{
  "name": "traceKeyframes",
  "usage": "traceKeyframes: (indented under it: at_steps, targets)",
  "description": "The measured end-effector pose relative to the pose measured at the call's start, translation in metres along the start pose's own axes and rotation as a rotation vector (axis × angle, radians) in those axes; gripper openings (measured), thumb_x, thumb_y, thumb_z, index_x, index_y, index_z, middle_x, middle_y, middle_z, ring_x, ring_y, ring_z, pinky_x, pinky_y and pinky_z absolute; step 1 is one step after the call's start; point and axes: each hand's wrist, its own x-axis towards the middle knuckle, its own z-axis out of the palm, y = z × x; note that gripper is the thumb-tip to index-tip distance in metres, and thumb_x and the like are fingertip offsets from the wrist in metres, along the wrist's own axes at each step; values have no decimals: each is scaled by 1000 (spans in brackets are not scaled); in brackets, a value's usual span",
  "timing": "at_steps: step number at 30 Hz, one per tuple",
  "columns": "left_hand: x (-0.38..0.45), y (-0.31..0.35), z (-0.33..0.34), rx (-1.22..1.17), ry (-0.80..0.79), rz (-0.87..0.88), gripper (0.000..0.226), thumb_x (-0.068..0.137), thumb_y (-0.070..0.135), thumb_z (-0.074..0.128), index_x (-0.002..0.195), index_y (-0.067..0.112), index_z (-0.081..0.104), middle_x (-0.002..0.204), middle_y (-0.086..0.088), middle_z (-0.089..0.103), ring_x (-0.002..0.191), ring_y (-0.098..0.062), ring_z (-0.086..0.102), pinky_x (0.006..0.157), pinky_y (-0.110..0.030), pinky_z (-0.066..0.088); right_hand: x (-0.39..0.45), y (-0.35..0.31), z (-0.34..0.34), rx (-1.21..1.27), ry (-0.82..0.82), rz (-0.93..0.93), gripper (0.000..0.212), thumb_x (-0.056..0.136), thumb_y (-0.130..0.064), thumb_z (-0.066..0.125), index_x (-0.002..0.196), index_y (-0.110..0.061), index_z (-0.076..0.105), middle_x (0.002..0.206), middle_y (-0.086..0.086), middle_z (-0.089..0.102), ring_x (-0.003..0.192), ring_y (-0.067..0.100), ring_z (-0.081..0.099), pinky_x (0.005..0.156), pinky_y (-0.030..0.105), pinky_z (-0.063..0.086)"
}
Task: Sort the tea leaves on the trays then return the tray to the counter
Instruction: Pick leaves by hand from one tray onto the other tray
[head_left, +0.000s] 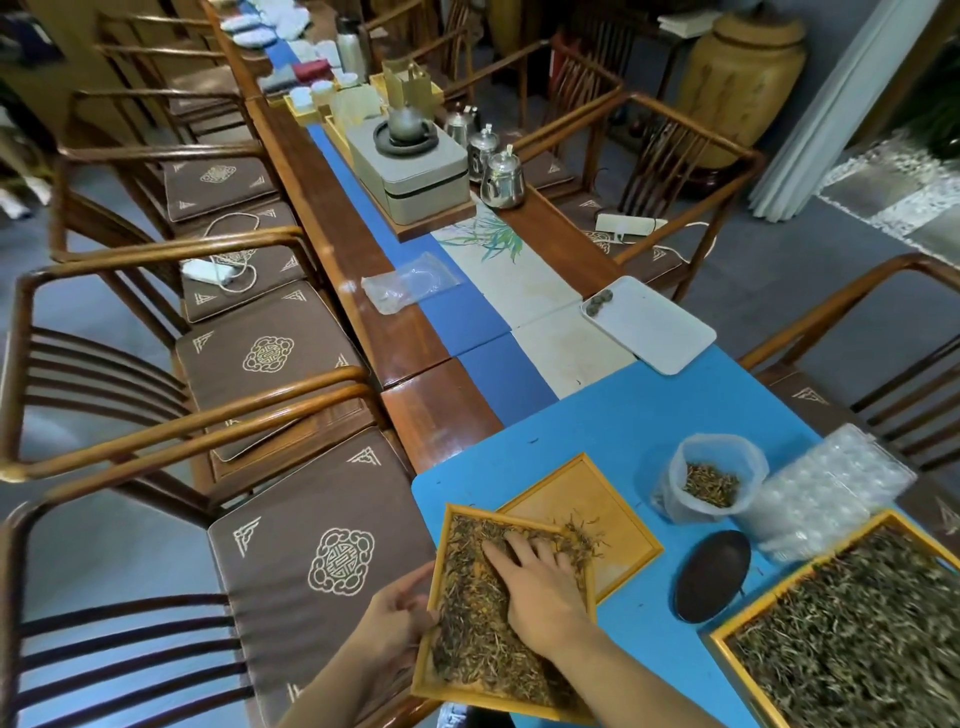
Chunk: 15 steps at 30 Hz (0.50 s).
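Fingers of the right hand (540, 587) lie flat and spread on dry brown tea leaves (478, 623) in the tilted yellow wooden tray (434, 613) at the table's near edge — the left hand (400, 618) grips its side — so push gently to spill none.

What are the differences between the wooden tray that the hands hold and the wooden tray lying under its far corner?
The held yellow wooden tray is covered with tea leaves; the yellow wooden tray under its far corner is nearly bare, with a few leaves. The held one is tilted, gripped by the left hand, with the right hand on its leaves; the other lies flat on the blue mat. Both are yellow wood with raised rims.
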Motion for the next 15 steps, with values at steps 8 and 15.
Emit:
traceKeyframes:
  at_steps: [8,15]
  targets:
    - [6,-6,0,-57,18,14,68,85,-25,41,144,10,47,123,-36,63,117,-60,55,101,-80,32,-3,27,2,-6,7,125,77,86,-9,55,152,-29,21,160,1,19,142,32,19,113,49,21]
    - [1,-6,4,-124,-26,28,67,84,-28,41,141,5,48,122,-45,58,115,-71,47,101,-73,33,6,6,-4,3,56,70,81,86,-15,57,152,-36,14,159,3,17,141,33,18,113,51,21]
